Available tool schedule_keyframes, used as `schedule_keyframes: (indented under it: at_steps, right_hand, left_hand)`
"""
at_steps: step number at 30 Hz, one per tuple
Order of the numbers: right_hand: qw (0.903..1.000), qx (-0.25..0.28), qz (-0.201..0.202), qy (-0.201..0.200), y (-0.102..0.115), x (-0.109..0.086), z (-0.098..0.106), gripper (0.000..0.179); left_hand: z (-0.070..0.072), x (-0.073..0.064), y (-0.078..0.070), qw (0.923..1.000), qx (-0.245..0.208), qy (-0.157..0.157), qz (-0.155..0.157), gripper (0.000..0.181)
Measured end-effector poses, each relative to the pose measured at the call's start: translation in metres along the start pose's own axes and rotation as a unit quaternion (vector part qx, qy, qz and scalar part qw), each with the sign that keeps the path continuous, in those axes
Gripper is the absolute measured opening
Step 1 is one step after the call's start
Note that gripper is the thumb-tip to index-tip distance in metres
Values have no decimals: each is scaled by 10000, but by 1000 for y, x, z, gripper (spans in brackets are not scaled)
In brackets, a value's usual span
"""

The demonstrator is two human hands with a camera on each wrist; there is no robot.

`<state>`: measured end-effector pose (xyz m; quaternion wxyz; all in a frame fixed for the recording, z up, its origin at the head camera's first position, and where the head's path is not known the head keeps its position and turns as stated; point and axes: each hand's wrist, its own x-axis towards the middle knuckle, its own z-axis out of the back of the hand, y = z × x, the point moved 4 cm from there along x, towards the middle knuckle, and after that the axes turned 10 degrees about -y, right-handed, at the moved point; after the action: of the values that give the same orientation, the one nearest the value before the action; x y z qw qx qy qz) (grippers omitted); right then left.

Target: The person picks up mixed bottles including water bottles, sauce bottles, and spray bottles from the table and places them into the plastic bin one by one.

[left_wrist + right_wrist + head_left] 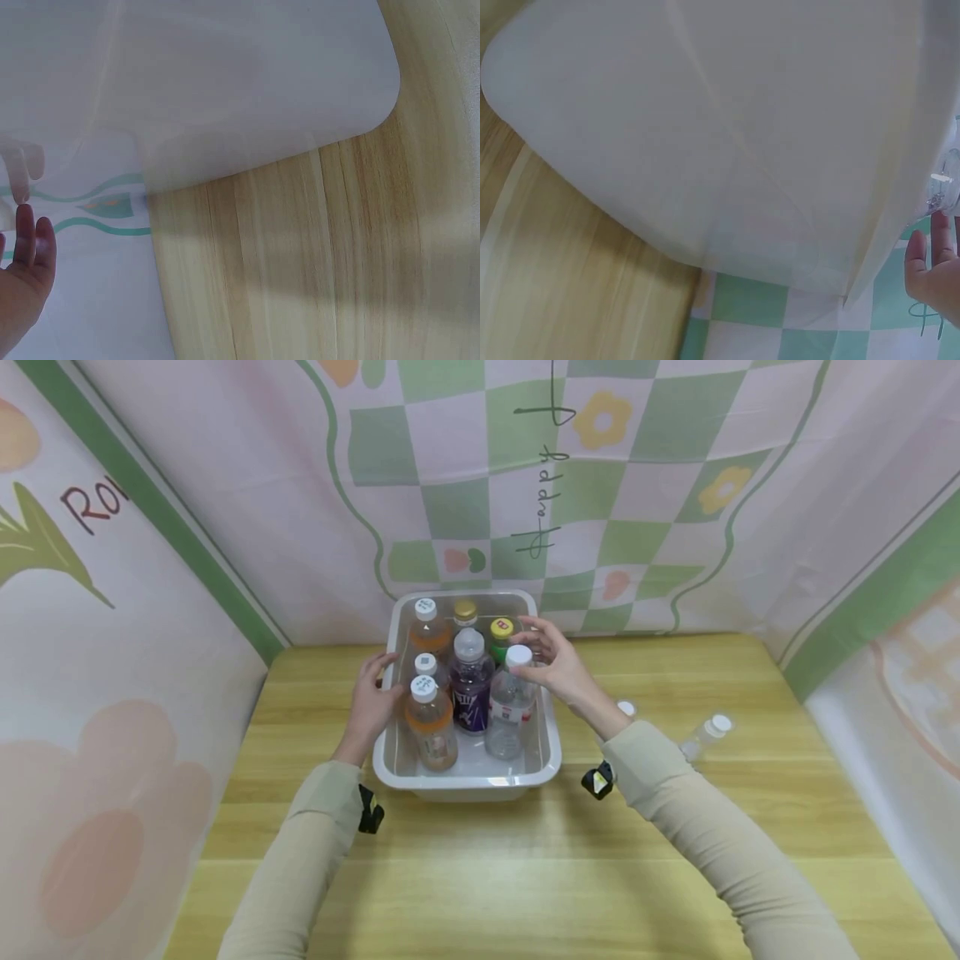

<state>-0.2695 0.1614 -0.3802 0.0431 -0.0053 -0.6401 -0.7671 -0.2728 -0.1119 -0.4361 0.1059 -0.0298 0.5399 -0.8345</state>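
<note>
In the head view a pale plastic bin (468, 783) holds several upright bottles. My left hand (369, 703) is at its left rim, thumb toward the inside; the left wrist view shows the fingers (25, 234) fairly straight beside the bin wall. Over the right rim my right hand (558, 664) is spread around the white-capped clear bottle (512, 714), thumb right at its neck, other fingers above the yellow-capped bottle (501, 639). A purple bottle (471, 697) stands in the middle. Orange-labelled bottles (433, 727) with white caps stand on the left.
A gold-capped bottle (465, 612) stands at the back of the bin. Right of the bin, a small white-capped clear bottle (705, 735) lies on the wooden table (480, 877), and another white cap (627, 707) shows behind the right forearm. A patterned cloth (450, 510) hangs behind.
</note>
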Motion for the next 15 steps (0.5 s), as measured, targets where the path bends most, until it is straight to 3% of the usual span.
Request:
schedule_keyframes:
  at_steps: [15]
  right_hand:
    - [9995,231,208,2,2,-5,2,71]
  left_hand:
    - [0,1,2,10000,35,23,19,57]
